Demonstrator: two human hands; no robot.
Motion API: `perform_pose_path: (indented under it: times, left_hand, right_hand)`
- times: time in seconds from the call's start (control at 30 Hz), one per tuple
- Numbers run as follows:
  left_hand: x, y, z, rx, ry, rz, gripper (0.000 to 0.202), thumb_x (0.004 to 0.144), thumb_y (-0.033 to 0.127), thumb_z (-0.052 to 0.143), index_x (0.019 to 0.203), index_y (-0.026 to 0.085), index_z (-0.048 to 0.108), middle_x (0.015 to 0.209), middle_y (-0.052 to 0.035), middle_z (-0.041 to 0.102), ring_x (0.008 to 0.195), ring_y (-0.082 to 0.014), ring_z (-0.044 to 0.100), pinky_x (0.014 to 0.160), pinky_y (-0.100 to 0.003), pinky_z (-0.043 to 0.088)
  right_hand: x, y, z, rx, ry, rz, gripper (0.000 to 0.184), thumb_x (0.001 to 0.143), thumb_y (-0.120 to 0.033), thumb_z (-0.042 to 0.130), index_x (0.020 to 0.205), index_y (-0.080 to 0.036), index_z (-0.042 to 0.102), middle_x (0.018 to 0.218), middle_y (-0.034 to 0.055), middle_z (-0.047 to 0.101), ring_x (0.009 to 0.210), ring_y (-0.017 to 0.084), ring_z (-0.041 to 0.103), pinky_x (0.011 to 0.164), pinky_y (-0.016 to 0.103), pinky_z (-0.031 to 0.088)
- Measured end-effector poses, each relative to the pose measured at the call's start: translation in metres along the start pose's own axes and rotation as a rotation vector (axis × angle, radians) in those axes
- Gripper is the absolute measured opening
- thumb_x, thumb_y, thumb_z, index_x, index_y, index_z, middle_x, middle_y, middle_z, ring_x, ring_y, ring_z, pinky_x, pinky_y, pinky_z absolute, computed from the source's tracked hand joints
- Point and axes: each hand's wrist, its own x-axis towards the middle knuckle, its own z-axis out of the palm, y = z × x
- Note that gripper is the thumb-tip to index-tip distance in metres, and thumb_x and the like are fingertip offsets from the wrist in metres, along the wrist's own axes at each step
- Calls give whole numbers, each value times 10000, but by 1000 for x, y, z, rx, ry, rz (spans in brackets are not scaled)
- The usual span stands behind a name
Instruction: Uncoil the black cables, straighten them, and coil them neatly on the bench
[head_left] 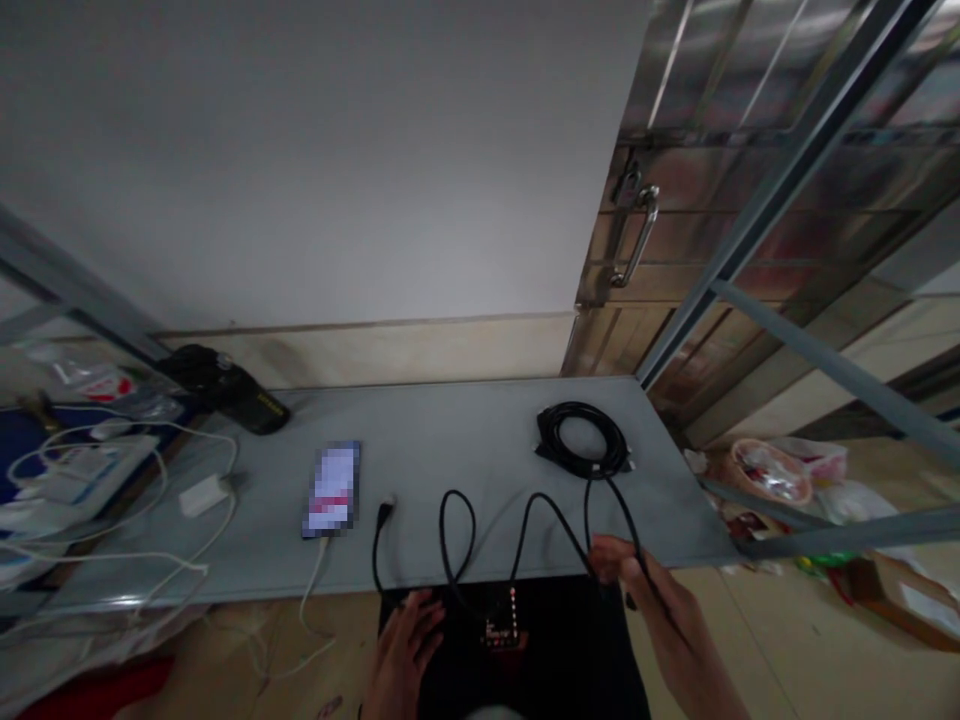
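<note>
A black cable [525, 520] snakes in loops over the near edge of a grey table [465, 430]; its far end is wound into a coil [581, 440] and its free plug [385, 512] lies near a phone. My right hand [637, 580] pinches the cable just below the coil. My left hand [409, 640] lies with fingers spread on a black device [540, 640] with small red lights, touching a stretch of the cable there.
A phone [332, 488] lies on the table with a white charging lead. A black object [232, 390] stands at the back left. White cables and an adapter [204, 494] clutter the left. A metal door [675, 230] and frame bars stand to the right, bags on the floor.
</note>
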Motion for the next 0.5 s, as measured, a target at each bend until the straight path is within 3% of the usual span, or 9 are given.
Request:
perform_pose_path:
  times: [0.07,0.13,0.23,0.33,0.43,0.5]
  left_hand:
    - [-3,14,-10,-1,50,114,630,589,697,1024,1023,263,881,1243,-142,874,1089,-398,853,917,-495,731]
    - [-7,35,-12,7,106,203,594,621,673,1028,1035,267,896,1232,-113,880,1084,-352,856,915,-424,737]
    - [-13,72,-8,-12,140,300,574,601,632,1065,1018,269,909,1237,-75,881,1047,-280,856,918,-326,726]
    - [-16,107,0,32,146,306,589,607,592,1084,1055,249,914,1227,-67,880,1025,-238,848,924,-269,708]
    - [-17,132,4,132,198,303,637,665,621,1057,1140,222,911,1098,-77,890,1002,-230,848,875,-224,693]
    - [-17,141,6,239,216,383,653,691,655,1035,1148,205,910,1066,-90,890,971,-237,849,842,-225,693]
  right_hand:
    - [12,12,-16,-30,100,-26,580,1069,-749,639,1214,-236,868,1067,118,832,986,267,781,912,389,666]
    - [22,23,-32,21,204,-58,571,1047,-742,691,1172,-212,863,878,74,750,799,213,709,735,325,630]
    - [34,32,-55,231,366,-46,502,972,-666,849,1144,-195,845,727,-31,506,626,118,477,519,217,417]
    - [38,33,-75,434,485,2,489,858,-596,979,1057,-171,843,736,-58,391,627,89,358,481,182,329]
    - [36,33,-94,498,552,27,507,776,-570,1035,1001,-157,845,763,-51,379,648,86,322,478,167,335]
    - [32,32,-103,506,587,25,504,752,-566,1049,967,-166,832,779,-46,378,664,91,322,485,163,351]
